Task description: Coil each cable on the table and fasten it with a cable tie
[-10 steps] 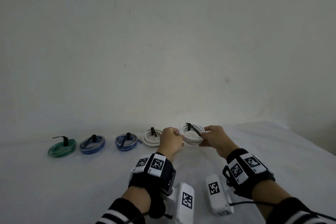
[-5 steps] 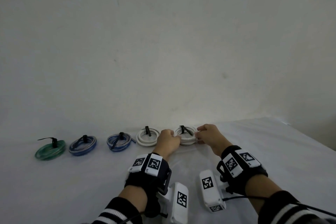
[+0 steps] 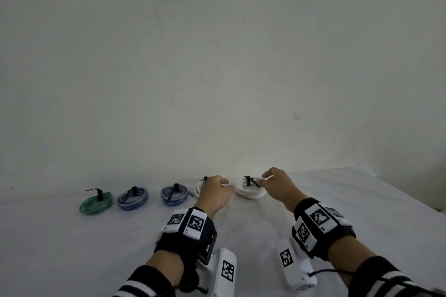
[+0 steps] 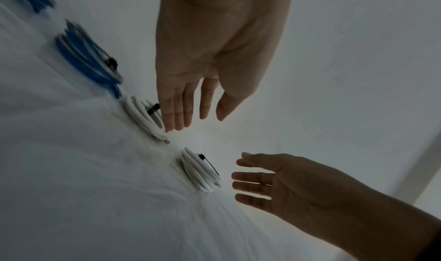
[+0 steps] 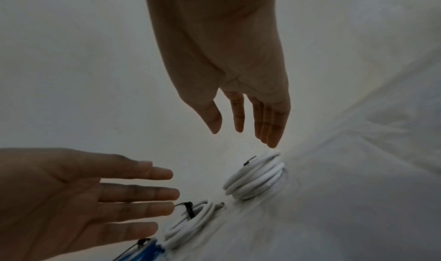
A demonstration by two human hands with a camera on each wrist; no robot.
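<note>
A white cable coil bound with a black cable tie lies on the white tablecloth between my hands. Neither hand touches it. My left hand hovers just left of it with straight fingers, empty. My right hand hovers just right of it, fingers spread and empty. The left wrist view shows the same coil apart from both palms. The right wrist view shows it below my right fingertips. A second tied white coil is partly hidden behind my left hand.
Left of the white coils lie two tied blue coils and a tied green coil, all in one row near the wall. The tablecloth stretches bare to the right and toward me.
Both hands held the white coil in the air, set it down at the right end of the row, then let go and opened.
</note>
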